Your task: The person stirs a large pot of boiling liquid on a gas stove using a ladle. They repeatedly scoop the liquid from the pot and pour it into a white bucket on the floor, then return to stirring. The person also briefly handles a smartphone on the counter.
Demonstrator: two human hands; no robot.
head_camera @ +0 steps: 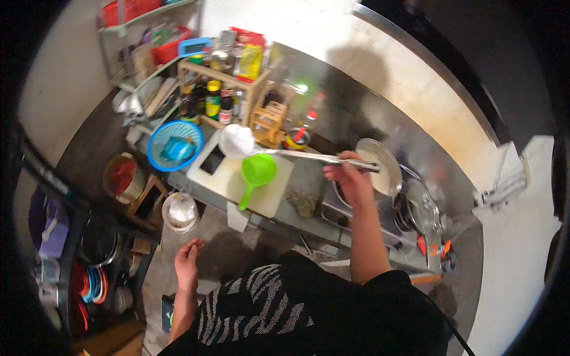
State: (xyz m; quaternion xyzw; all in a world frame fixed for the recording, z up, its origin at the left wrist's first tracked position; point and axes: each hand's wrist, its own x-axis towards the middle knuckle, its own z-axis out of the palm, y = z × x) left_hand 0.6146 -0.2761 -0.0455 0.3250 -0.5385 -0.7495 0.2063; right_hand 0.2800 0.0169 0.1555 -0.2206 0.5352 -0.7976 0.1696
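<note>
My right hand [354, 180] grips the metal handle of a long ladle [307, 155], level above the counter. At its far end, the ladle's bowl [237, 141] looks bright white; blur hides whether that is content or glare. Beneath the ladle, a green plastic scoop [258, 171] rests on a white cutting board [274, 198], its handle toward me. A dark rectangular object [212, 161] lies on the board's left part. Loosely curled and holding nothing visible, my left hand [188, 263] hangs low, near a white bucket [180, 213] with a shiny covering.
A blue colander [176, 146] holds a blue packet. Bottles [213, 100] stand under a wooden rack [222, 71]. Beside my right hand are a pale-looking round pan [378, 167] and a shiny metal pan [421, 202]. A dark shelf [67, 285] with dishes borders the left side.
</note>
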